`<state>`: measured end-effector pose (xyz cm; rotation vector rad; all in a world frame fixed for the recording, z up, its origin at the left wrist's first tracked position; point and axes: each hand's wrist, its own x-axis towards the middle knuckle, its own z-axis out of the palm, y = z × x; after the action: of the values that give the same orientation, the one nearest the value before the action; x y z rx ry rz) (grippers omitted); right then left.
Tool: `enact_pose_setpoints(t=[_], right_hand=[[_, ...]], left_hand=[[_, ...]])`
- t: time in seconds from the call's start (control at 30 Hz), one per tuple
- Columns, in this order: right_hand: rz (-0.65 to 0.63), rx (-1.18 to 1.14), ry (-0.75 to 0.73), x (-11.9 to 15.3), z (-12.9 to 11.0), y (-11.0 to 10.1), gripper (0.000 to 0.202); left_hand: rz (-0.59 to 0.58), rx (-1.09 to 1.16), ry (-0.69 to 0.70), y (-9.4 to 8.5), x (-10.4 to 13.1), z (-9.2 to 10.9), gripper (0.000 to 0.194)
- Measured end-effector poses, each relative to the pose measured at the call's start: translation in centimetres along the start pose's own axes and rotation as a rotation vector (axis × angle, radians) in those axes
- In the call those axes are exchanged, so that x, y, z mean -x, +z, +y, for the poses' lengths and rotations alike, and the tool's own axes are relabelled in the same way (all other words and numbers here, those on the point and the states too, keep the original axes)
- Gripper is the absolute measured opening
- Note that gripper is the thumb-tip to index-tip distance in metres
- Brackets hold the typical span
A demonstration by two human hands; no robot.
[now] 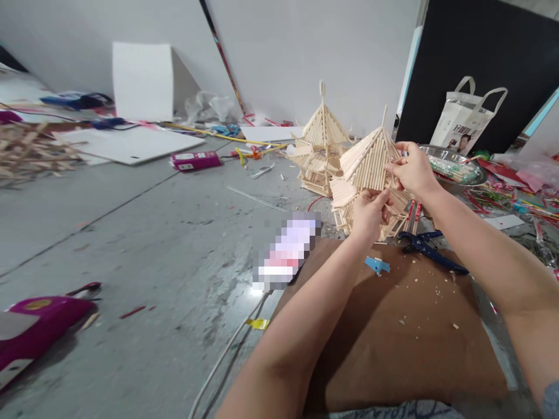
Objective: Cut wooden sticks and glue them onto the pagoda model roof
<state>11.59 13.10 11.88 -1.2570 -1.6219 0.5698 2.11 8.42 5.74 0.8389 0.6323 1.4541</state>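
Observation:
A small pagoda model of pale wooden sticks (364, 163), with a pointed roof and a spike on top, stands at the back edge of a brown board. My right hand (413, 169) is at the right side of its upper roof, fingers bent and closed against the edge. Lower down, my left hand (371, 210) has its fingers closed at the front, under the upper roof. Any small piece between the fingers is too small to make out. Behind and to the left stands a second stick pagoda (322, 145), touched by neither hand.
Blue pliers (430, 250) and a blue scrap (377, 265) lie on the brown board (393, 343). A phone (288, 250) with a cable rests left of my forearm. Magenta tools (196, 160) are on the grey floor. A metal bowl (454, 166) and white bag (463, 119) stand back right.

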Motion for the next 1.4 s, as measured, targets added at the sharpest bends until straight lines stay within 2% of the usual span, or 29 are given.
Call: enact_pose_setpoints(t=[0.33, 0.57, 0.9, 1.1, 1.2, 1.27, 1.33, 1.4], right_hand=[[0.023, -0.063, 0.091, 0.5, -1.3, 0.0, 0.039], [0.022, -0.115, 0.067, 0.2, -0.6, 0.0, 0.04], [0.0, -0.151, 0.09, 0.6, -1.3, -0.2, 0.039], [-0.019, -0.054, 0.048, 0.6, -1.3, -0.5, 0.039], [-0.016, 0.073, 0.013, 1.3, -2.1, -1.3, 0.031], [0.009, 0.173, -0.012, 2.1, -2.4, -2.6, 0.025], [0.059, 0.289, -0.036, 3.2, -2.0, -4.7, 0.024], [0.118, 0.449, -0.042, 4.5, -0.4, -7.3, 0.025]], left_hand=[[0.015, 0.005, 0.016, 0.2, -0.4, -0.4, 0.032], [0.01, 0.013, 0.012, 0.0, -0.2, -0.3, 0.032], [0.002, 0.078, -0.006, 0.1, -0.5, -0.2, 0.031], [0.025, 0.024, 0.006, 0.1, -0.5, -0.2, 0.029], [0.019, 0.027, 0.01, 0.0, -0.5, -0.2, 0.029], [0.018, 0.034, 0.007, 0.0, -0.5, -0.3, 0.029], [0.017, 0.034, -0.001, -0.1, -0.5, -0.3, 0.029], [0.013, 0.033, -0.012, -0.3, -0.4, -0.3, 0.03]])
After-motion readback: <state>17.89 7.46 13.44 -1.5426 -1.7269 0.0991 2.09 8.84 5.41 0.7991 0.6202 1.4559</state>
